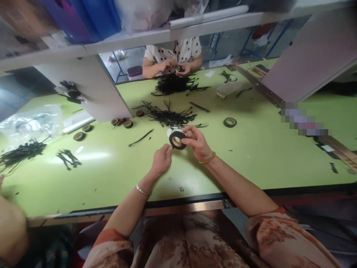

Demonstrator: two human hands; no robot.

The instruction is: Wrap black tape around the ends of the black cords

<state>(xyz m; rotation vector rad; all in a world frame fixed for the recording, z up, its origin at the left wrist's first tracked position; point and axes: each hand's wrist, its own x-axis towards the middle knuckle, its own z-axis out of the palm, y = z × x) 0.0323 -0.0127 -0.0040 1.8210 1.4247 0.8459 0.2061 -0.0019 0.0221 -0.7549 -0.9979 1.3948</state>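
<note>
My right hand (196, 141) holds a roll of black tape (177, 140) above the green table (251, 156), fingers wrapped round its right side. My left hand (161, 160) is closed in a pinch at the roll's lower left edge, touching it; whether it grips the tape's end I cannot make out. A pile of black strips (167, 116) lies just beyond the roll.
Several tape rolls (230, 122) lie about the table, some at the left (79, 136). More black strips (21, 152) lie far left. A person (174, 56) across the table handles a roll beside another pile (175, 83). A white shelf post (92, 89) stands left of centre.
</note>
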